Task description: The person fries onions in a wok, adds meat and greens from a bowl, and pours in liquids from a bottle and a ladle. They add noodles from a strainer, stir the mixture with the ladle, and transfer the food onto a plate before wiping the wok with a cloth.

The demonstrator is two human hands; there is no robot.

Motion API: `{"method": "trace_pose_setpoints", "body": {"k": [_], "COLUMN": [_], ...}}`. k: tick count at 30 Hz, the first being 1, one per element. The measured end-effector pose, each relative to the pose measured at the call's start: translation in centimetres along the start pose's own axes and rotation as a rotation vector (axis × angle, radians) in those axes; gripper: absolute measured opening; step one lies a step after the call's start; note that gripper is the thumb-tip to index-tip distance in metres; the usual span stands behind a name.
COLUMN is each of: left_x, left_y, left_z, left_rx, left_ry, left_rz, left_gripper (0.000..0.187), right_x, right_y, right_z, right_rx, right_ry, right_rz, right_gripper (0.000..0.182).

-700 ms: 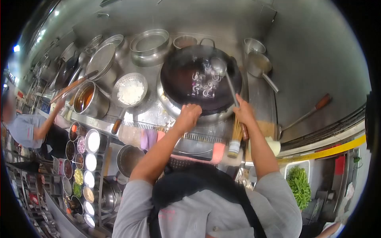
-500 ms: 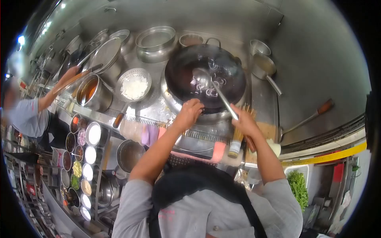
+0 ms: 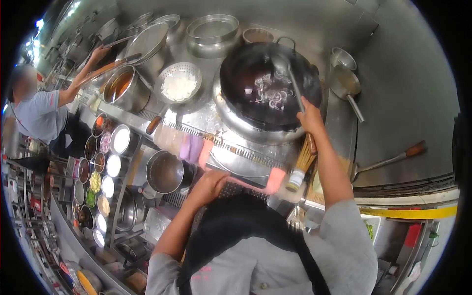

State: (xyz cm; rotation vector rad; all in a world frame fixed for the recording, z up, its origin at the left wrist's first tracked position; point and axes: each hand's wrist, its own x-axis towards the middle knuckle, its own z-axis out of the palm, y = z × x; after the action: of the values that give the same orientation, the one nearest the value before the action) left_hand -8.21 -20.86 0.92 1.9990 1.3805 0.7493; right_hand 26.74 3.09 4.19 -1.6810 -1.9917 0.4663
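My right hand is closed around the handle of a ladle; its wooden end sticks out below my fist. The ladle's bowl is by the far inner wall of a large black wok. Sliced onion pieces lie in the middle of the wok, purple-white in colour. At the counter's front edge, my left hand has its fingers curled in, next to a pink cloth. Whether it grips anything is hidden.
A perforated strainer with white pieces sits left of the wok, near a pot of reddish liquid. Bundled sticks and a spatula lie to the right. A co-worker stands at the left, beside several ingredient bowls.
My left hand has come off the wok's near rim and back to the counter edge. The ladle has gone from amid the onion to the wok's far side. The view has shifted slightly.
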Motion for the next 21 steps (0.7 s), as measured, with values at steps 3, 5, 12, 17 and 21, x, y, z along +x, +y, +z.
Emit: {"method": "trace_pose_setpoints", "body": {"k": [3, 5, 12, 17, 21], "left_x": [-1.7, -3.3, -11.5, -16.4, -19.6], "left_y": [-1.1, -1.6, -5.4, -6.1, -6.9], "left_z": [0.7, 0.8, 0.3, -0.7, -0.6], "left_rx": [-0.048, -0.089, -0.352, -0.249, -0.195], "left_ry": [0.029, 0.028, 0.140, 0.135, 0.097], "left_rz": [-0.029, -0.100, -0.368, -0.453, -0.422], "left_gripper": [0.022, 0.023, 0.028, 0.030, 0.029], "right_x": [-1.8, -4.7, -12.1, -14.4, -10.9], "right_y": [-1.3, -1.7, -2.6, -4.0, -2.4], "right_z": [-1.1, -2.1, -7.9, -4.8, -0.8], "right_rx": [-0.198, -0.347, -0.178, 0.014, -0.068], "right_ry": [-0.178, -0.256, -0.269, -0.269, -0.017], "right_rz": [-0.126, -0.167, -0.104, -0.035, 0.049], "right_gripper": [0.065, 0.068, 0.065, 0.062, 0.064]}}
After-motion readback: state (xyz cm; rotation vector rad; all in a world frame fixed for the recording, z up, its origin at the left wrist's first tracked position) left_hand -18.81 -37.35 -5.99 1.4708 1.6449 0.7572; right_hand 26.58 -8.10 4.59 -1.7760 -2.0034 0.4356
